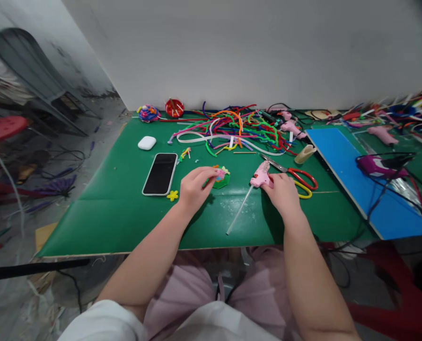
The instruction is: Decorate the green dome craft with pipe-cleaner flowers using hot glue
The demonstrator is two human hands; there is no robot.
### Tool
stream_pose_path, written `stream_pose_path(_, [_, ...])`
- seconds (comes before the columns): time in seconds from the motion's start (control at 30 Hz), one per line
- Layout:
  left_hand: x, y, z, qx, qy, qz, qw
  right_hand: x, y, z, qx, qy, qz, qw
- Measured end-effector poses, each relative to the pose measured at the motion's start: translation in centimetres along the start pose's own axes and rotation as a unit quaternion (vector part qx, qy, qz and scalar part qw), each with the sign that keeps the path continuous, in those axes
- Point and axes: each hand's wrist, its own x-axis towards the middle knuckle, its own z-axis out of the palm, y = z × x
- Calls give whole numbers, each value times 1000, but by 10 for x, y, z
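Observation:
My left hand (196, 187) has its fingertips pinched together on a small pink piece (220, 174). This piece is over or on a green flat-sided base (225, 182) with orange and pale yellow bits along its far edge. Whether the piece is fixed there is hidden by my fingers. In my right hand (284, 192) is a pink hot glue gun (261, 176), held by its handle low over the table. A clear glue stick (240, 208) sticks out of its back toward me. Scissors (301, 177) with red and yellow handles lie just beyond my right hand.
A phone (160, 174), a yellow flower (173, 195) and a white earbud case (147, 142) lie left on the green table (101, 218). Tangled pipe cleaners (228, 128) line the back. At right, a blue board (370, 189) carries a purple tool (377, 166) and black cables.

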Motion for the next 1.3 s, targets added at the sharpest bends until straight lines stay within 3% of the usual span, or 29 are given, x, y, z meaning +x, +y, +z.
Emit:
stream_pose_path(0.07, [0,1,-1,10,9,16,1000,-4,-1,-8,93,-1,-13,996])
stream_pose_path(0.13, [-1,3,-1,17,11,30,999,-10,-2,-20,225,-24,-23,974])
stream_pose_path(0.23, [-1,6,-2,17,-3,46,999,-20,-5,-37,447,-123,-6,886])
stream_pose_path(0.37, [-2,6,-2,19,-10,62,998,-25,-5,-47,649,-157,3,744])
stream_pose_path(0.43, [-3,6,-1,30,-11,66,997,-25,-2,-47,679,-174,-9,713])
stream_pose_path(0.57, [-3,5,0,60,-14,63,996,-26,4,-43,660,-214,-22,719])
stream_pose_path(0.7, [-2,5,1,70,-9,63,996,-30,4,-43,664,-255,-26,702])
stream_pose_path(1.3, [-4,6,3,54,-43,54,996,-29,1,-36,631,-252,-13,733])
